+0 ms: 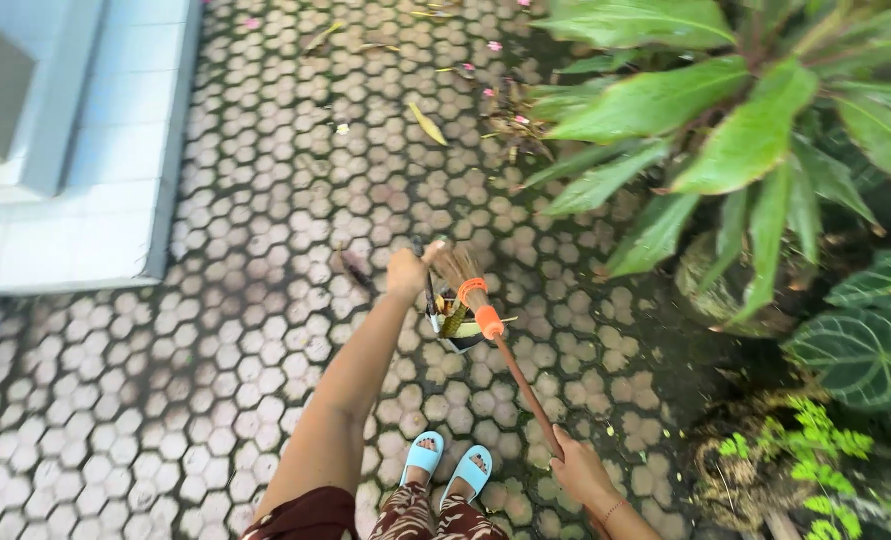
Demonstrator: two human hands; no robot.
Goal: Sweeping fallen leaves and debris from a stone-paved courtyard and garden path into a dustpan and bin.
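My left hand (405,272) reaches forward and down, closed on the thin dark upright handle of a small dustpan (455,335) with bits of leaf in it. Low at the right, my right hand (577,470) grips the brown stick of a broom (520,385). The stick runs up to an orange collar, and the straw bristles touch the dustpan right beside my left hand. My feet in light blue sandals (445,462) stand on the hexagonal paving (265,300) just behind the dustpan.
A raised white-tiled step (95,200) fills the upper left. Large green-leaved plants (745,130) and a soil bed crowd the right side. Fallen leaves and pink petals (427,122) lie on the paving at the top.
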